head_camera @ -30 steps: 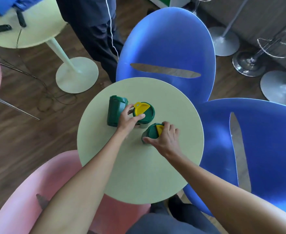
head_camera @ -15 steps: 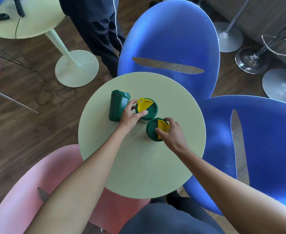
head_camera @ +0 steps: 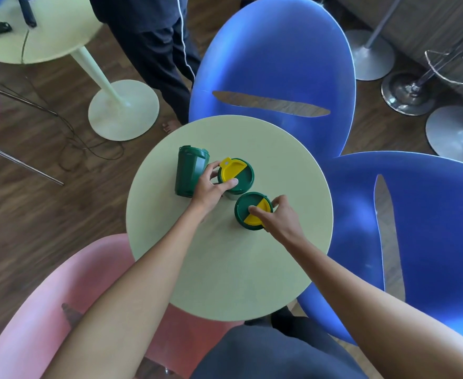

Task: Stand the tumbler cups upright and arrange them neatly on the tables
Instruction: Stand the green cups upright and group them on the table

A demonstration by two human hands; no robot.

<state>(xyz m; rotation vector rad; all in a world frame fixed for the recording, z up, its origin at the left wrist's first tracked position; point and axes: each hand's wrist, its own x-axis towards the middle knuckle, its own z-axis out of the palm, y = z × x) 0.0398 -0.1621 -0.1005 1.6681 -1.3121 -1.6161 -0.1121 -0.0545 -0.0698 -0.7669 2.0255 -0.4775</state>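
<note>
Two green cups are held upright on the round surface [head_camera: 224, 269], the right hand [head_camera: 279, 218] gripping the near cup [head_camera: 252, 212] and the left hand [head_camera: 211, 186] the middle cup [head_camera: 235, 176], so the third cup [head_camera: 189, 170], lying just left of the left fingers [head_camera: 231, 183], is judged next for righting.

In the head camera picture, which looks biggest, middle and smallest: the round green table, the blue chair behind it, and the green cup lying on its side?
Biggest to smallest as they look:
1. Blue chair and round green table: too close to rank, and the table sits nearer the camera.
2. Lying green cup, clearly smallest.
</note>
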